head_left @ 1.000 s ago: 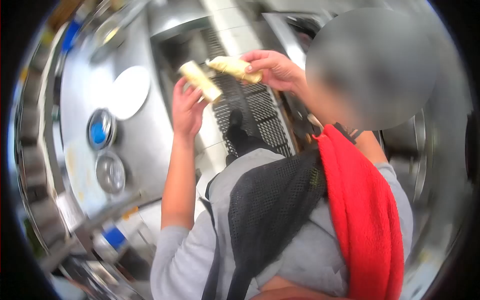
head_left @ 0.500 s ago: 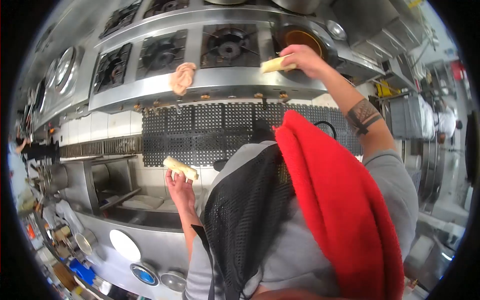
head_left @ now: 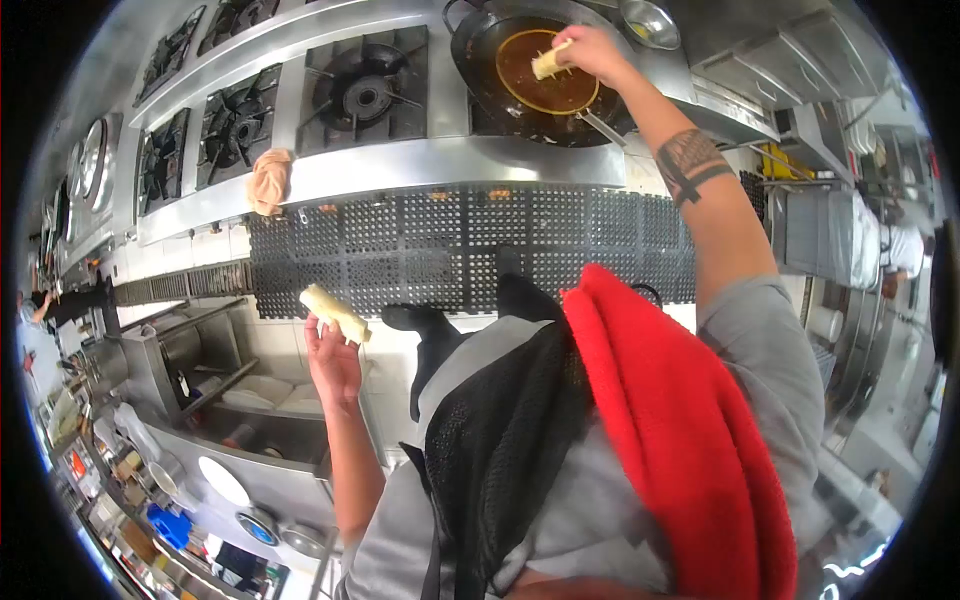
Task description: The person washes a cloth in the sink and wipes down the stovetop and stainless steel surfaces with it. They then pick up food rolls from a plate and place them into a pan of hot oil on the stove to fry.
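My right hand grips a pale yellow food roll by one end, like an egg roll or a rolled tortilla. It hangs over a large black pan of brown oil. In the oil sits a round strainer with a metal handle, its rim encircling the spot below the roll. My left hand is held out low to the side, its fingertips closed around a second pale roll. The exact filling of either roll is hidden.
Several burners line the stove left of the pan. A crumpled peach cloth lies on its front edge. A metal bowl stands right of the pan. Black rubber matting covers the floor; behind is a steel counter. A red towel hangs over my shoulder.
My right hand has moved forward over the pan with its roll, and my view has shifted right, bringing the whole pan into sight. My left hand still holds its roll out to the side.
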The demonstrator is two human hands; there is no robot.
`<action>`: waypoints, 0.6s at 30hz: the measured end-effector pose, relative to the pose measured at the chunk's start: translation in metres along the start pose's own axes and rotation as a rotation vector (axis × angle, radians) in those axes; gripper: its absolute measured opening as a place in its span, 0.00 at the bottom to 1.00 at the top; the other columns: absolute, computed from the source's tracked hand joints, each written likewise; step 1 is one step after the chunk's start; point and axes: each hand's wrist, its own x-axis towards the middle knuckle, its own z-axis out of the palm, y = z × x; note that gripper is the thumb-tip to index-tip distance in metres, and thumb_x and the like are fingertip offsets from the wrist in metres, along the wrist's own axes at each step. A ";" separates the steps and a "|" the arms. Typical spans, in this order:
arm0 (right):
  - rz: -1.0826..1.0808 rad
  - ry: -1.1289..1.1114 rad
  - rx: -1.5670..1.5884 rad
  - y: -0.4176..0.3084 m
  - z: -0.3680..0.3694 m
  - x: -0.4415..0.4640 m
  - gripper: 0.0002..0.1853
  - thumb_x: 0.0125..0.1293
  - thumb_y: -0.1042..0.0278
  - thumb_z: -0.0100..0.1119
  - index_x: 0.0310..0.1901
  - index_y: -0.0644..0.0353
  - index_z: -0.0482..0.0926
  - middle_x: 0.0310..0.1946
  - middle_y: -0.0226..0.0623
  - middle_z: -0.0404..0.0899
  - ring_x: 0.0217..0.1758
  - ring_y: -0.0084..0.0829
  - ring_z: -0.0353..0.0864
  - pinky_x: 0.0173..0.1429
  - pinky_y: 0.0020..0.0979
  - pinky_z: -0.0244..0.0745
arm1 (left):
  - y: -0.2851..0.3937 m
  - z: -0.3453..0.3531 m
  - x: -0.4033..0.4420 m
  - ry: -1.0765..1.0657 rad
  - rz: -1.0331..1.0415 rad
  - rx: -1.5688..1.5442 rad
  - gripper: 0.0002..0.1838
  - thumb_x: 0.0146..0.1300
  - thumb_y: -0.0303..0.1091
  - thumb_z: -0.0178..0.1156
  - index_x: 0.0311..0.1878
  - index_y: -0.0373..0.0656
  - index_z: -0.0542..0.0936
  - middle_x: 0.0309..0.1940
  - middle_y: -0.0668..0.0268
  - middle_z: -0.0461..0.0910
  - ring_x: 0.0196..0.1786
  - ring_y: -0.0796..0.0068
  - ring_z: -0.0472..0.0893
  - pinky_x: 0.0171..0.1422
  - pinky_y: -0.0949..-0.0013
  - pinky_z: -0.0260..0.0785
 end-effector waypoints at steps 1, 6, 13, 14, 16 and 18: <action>0.001 -0.012 0.006 0.002 0.006 0.016 0.18 0.47 0.68 0.70 0.43 0.61 0.85 0.35 0.34 0.84 0.40 0.27 0.83 0.46 0.31 0.77 | -0.013 0.009 -0.007 0.021 0.002 -0.005 0.25 0.71 0.26 0.60 0.68 0.47 0.65 0.61 0.59 0.75 0.63 0.63 0.77 0.67 0.50 0.73; -0.185 -0.033 -0.224 0.017 0.020 0.083 0.10 0.47 0.67 0.69 0.31 0.60 0.89 0.28 0.45 0.87 0.31 0.39 0.86 0.38 0.40 0.81 | -0.064 0.035 -0.052 0.175 -0.035 -0.070 0.25 0.72 0.26 0.59 0.69 0.46 0.64 0.61 0.58 0.75 0.61 0.62 0.79 0.66 0.52 0.74; -0.141 -0.338 -0.170 0.043 0.028 0.131 0.06 0.46 0.72 0.70 0.28 0.63 0.87 0.22 0.39 0.83 0.22 0.31 0.80 0.28 0.34 0.75 | -0.085 0.052 -0.091 0.290 -0.032 -0.055 0.24 0.72 0.27 0.60 0.67 0.48 0.64 0.61 0.60 0.75 0.60 0.65 0.77 0.64 0.55 0.74; -0.025 -0.269 -0.013 0.046 0.028 0.133 0.04 0.48 0.74 0.70 0.28 0.63 0.86 0.22 0.39 0.83 0.22 0.31 0.80 0.27 0.34 0.74 | -0.087 0.053 -0.094 0.296 -0.024 -0.058 0.25 0.72 0.26 0.60 0.67 0.48 0.64 0.60 0.60 0.75 0.60 0.65 0.77 0.63 0.54 0.74; 0.122 -0.179 0.302 0.048 0.026 0.131 0.01 0.53 0.79 0.67 0.27 0.64 0.84 0.20 0.39 0.80 0.21 0.32 0.78 0.24 0.33 0.71 | -0.089 0.055 -0.101 0.310 -0.013 -0.066 0.25 0.72 0.26 0.60 0.68 0.48 0.64 0.60 0.61 0.75 0.60 0.65 0.77 0.63 0.54 0.74; 0.113 -0.137 0.412 0.048 0.019 0.126 0.02 0.52 0.79 0.67 0.27 0.64 0.83 0.20 0.39 0.79 0.21 0.31 0.78 0.24 0.32 0.71 | -0.092 0.057 -0.105 0.328 -0.011 -0.070 0.26 0.71 0.26 0.61 0.68 0.48 0.64 0.61 0.61 0.75 0.60 0.65 0.77 0.64 0.54 0.74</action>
